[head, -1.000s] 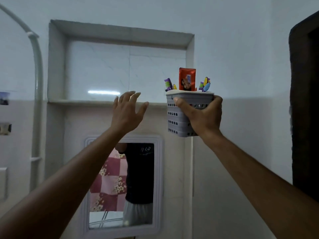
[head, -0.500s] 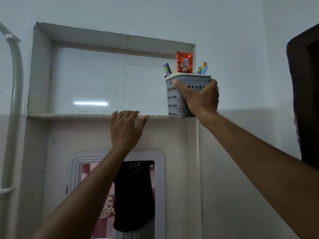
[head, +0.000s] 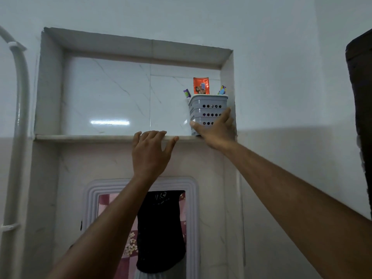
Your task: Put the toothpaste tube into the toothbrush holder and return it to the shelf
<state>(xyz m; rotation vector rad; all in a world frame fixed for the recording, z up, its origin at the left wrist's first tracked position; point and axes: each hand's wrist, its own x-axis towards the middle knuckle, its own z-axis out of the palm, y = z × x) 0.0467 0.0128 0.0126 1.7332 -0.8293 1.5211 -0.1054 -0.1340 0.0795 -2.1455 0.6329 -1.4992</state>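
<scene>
A recessed wall niche lined with pale marble-veined tile forms the shelf [head: 84, 137], its stone ledge running across the upper middle of the view with a bright streak of light reflected on the back tile. At the right end of that ledge, tucked against the niche's right wall, stands the grey perforated toothbrush holder [head: 207, 109], upright with its base on the shelf. The orange-red end of the toothpaste tube [head: 201, 86] sticks up from the holder, with a purple-tipped toothbrush [head: 186, 94] leaning out on its left and other colourful brush ends [head: 222, 90] on its right. The right hand [head: 216, 132] wraps the holder's lower front, thumb across the left corner and fingers up the right side, a grip grasping the holder. The left hand [head: 151, 152] is spread flat with its fingertips resting on the shelf's front edge, released and holding nothing. Below the ledge the wall is cream tile, and a white-framed mirror [head: 191, 218] reflects a dark shirt and a pink patterned cloth. A white pipe [head: 19, 125] curves down the left wall, and a dark door frame [head: 360, 117] stands at the far right. The upper walls are plain pale paint.
</scene>
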